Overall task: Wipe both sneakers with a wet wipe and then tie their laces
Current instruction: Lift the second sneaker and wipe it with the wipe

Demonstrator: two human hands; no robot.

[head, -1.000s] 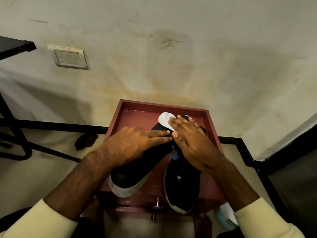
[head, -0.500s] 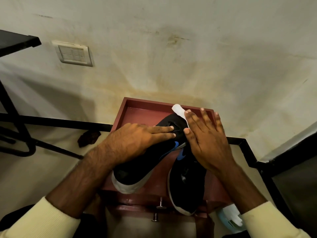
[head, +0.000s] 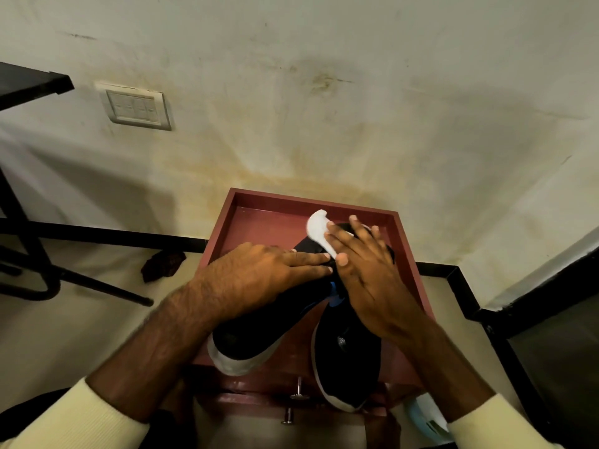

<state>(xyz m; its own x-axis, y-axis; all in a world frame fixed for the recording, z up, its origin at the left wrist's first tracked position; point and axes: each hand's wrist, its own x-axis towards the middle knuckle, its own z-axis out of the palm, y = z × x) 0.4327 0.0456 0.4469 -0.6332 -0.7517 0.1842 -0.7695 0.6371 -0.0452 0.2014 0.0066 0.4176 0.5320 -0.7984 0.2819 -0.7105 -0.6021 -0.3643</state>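
Two black sneakers with white soles lie in a dark red tray (head: 227, 209). The left sneaker (head: 256, 332) lies slanted, its heel toward me; my left hand (head: 259, 277) presses flat on its upper and holds it down. The right sneaker (head: 346, 354) lies beside it, heel toward me. My right hand (head: 366, 270) lies flat over the toe end of the left sneaker and presses a white wet wipe (head: 319, 230) against it; part of the wipe sticks out past my fingers. The laces are hidden under my hands.
The tray sits on a small red stand with metal screws (head: 298, 396) at its near edge, close to a stained wall. A wipe packet (head: 424, 416) lies at the lower right. Black metal furniture legs (head: 32, 273) stand at the left, a dark scrap (head: 163, 264) on the floor.
My right hand with the wipe slid up toward the toe half a second ago and has now come back slightly. My left hand has stayed on the left sneaker.
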